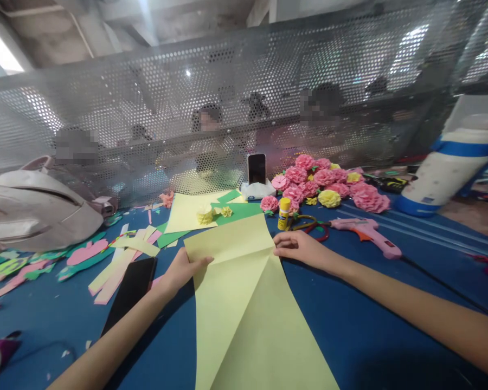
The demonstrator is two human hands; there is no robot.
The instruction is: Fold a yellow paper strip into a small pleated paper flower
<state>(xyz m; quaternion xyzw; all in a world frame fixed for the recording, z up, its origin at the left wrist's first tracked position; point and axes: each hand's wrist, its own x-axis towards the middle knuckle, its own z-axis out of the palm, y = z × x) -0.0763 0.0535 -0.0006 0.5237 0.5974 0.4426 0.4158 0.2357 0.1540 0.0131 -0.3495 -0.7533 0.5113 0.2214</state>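
Observation:
A large sheet of pale yellow paper [236,303] lies in front of me, with crease lines running across it and diagonally down it. My left hand [183,273] grips its left edge, thumb on top and fingers underneath. At the upper right edge, my right hand [295,246] pinches the paper near the end of the cross crease. Just beyond the sheet stand a yellow glue stick [283,214] and scissors [309,223] with looped handles. Small yellow paper flowers [205,215] rest on flat yellow and green paper behind it.
Pink paper flowers [296,174] are heaped at the back right, near a pink glue gun [366,230] with a cord. A white bottle [451,168] stands far right. Left are a dark phone [132,287], paper strips [114,271] and a pale bag [44,208]. A perforated metal screen [166,114] closes the back.

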